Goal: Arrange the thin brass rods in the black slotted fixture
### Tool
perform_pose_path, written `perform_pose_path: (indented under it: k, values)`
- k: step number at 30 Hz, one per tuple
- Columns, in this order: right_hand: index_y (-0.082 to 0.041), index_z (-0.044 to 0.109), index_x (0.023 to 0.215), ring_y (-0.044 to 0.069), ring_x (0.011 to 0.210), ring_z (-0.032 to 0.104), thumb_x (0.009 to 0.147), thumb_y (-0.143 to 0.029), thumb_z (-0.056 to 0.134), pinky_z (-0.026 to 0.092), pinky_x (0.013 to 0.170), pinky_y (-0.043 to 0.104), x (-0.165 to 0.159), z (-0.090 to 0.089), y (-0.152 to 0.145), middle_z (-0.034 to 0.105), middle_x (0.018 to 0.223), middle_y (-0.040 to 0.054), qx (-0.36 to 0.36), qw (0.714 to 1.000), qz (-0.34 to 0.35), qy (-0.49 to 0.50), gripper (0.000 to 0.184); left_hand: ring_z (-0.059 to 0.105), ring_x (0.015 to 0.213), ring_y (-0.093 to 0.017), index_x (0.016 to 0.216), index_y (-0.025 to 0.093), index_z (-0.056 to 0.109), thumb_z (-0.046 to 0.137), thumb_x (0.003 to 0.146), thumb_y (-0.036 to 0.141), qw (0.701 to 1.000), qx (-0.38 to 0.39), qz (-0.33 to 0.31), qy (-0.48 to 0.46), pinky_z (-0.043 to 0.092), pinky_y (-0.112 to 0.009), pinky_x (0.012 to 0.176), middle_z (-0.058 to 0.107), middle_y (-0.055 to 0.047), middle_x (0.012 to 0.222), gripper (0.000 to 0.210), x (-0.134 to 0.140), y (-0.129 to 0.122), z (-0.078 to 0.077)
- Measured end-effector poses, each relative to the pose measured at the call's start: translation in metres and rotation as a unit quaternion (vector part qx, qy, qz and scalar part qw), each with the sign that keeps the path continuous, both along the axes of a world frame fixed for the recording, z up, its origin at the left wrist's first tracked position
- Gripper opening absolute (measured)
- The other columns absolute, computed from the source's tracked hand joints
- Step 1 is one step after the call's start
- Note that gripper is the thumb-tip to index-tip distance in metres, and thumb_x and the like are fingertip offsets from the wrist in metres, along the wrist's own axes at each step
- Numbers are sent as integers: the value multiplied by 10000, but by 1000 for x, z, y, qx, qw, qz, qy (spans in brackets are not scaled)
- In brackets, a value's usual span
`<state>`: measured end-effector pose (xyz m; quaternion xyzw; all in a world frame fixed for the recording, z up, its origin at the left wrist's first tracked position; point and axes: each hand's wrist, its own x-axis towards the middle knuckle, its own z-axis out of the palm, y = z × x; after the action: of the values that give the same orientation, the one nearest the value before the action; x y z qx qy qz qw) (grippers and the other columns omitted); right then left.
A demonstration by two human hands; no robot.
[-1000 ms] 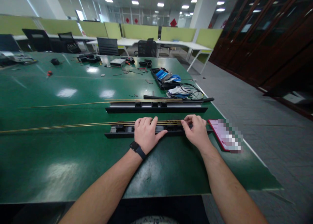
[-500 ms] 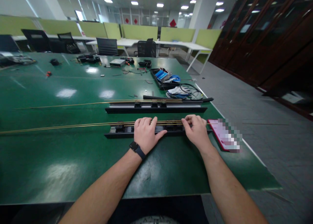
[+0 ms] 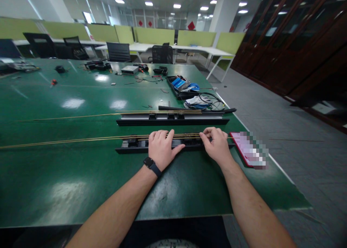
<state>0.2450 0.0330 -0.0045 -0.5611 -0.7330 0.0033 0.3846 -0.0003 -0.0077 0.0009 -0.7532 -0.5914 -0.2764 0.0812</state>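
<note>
A long black rail point(image 3: 141, 150) with a grey channel and black blocks in it lies across the green table in front of me. Thin brass-coloured rods point(image 3: 89, 140) run lengthwise over it and stretch far to the left. My left hand point(image 3: 161, 148) rests flat over the rail and rods, thumb spread to the right; its fingertips are partly hidden. At the rail's right end my right hand point(image 3: 217, 143) pinches one thin rod between thumb and fingers. That rod's thin end passes rightward over a red-edged phone point(image 3: 241, 150) and beyond the table edge.
Behind lies a second black rail point(image 3: 173, 122) with more rods along its top. Farther back are a black tray point(image 3: 176, 90) with blue items, a pale glove point(image 3: 196, 102) and coiled black cable. Small parts are scattered at the far side. The table's edge point(image 3: 271, 160) runs along the right.
My right hand has shifted slightly left along the rail, still pinching the rod. The left hand has stayed in place.
</note>
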Motion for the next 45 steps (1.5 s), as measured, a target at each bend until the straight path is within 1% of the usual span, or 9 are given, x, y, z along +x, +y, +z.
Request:
perform_pose_path:
  k: [4, 14, 20, 26, 31, 38, 45]
  values:
    - [-253, 609, 916, 243, 875, 600, 954, -425, 605, 351, 907, 442, 1, 0, 1, 672, 815, 22, 3, 1000, -6, -5, 176, 613, 1149, -329, 1322, 227, 662, 666, 897, 663, 1000, 0, 0, 3, 376, -490, 1047, 719, -133, 1188, 609, 0, 0, 0]
    - [-242, 609, 943, 232, 877, 606, 944, -443, 623, 347, 916, 426, -1, -1, -2, 685, 838, 22, 24, 1000, -2, -10, 202, 619, 1144, -325, 1311, 205, 665, 661, 899, 671, 1000, 7, 3, 9, 378, -484, 1045, 719, -133, 1175, 623, 0, 0, -1]
    - [-248, 607, 913, 239, 891, 605, 955, -407, 603, 347, 909, 428, 0, -1, 1, 687, 819, 19, 5, 1000, 2, 6, 165, 622, 1132, -323, 1306, 194, 669, 674, 896, 661, 1000, 9, 3, 12, 380, -488, 1044, 724, -134, 1176, 621, 0, 0, 0]
    - [-244, 599, 891, 244, 882, 600, 966, -407, 586, 338, 900, 434, 2, -1, 3, 680, 806, 28, 15, 1000, -12, 3, 179, 620, 1142, -324, 1318, 194, 662, 680, 893, 659, 1000, 9, 1, 8, 379, -490, 1048, 724, -132, 1177, 630, 0, 0, 0]
    - [-244, 606, 895, 237, 873, 603, 948, -432, 617, 337, 918, 435, 1, 0, 0, 684, 814, 24, 18, 1000, -22, 6, 196, 618, 1145, -324, 1313, 190, 664, 674, 897, 660, 1000, 9, 0, 8, 377, -487, 1048, 721, -134, 1177, 628, 0, 1, -1]
    - [-246, 616, 905, 229, 870, 606, 935, -419, 638, 351, 916, 429, -1, 1, -2, 675, 821, 18, 15, 1000, 0, 4, 177, 619, 1136, -325, 1311, 204, 668, 672, 893, 665, 1000, 10, 2, 3, 380, -489, 1047, 721, -133, 1174, 622, 0, 0, -1]
    - [-249, 616, 907, 246, 869, 594, 957, -397, 598, 346, 895, 439, 0, -2, 2, 670, 792, 26, 9, 1000, -3, 1, 157, 618, 1125, -324, 1311, 199, 672, 674, 891, 663, 1000, 6, -1, 5, 387, -495, 1039, 721, -135, 1176, 626, 0, 0, 0]
